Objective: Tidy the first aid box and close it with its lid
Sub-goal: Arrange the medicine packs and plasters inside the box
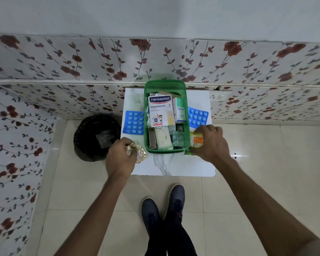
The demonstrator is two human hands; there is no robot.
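The open green first aid box [187,143] stands on a small white marble-look table [174,165]. Inside lie a Hansaplast carton [160,110], a white-green Optibex carton [180,111], wrapped bandages and a green blister strip. My left hand [121,156] is left of the box, shut on crumpled gold blister strips [139,152]. My right hand [211,143] is at the box's right front corner, shut on an orange-yellow packet [196,141]. A blue blister pack [134,122] lies left of the box, another blue blister pack [198,117] right of it. No lid is clearly visible.
A black-lined waste bin [96,137] stands on the floor left of the table. The table is against a floral-papered wall [81,61] with a socket [220,97] at right. My shoes [163,209] are on beige tiles just before the table.
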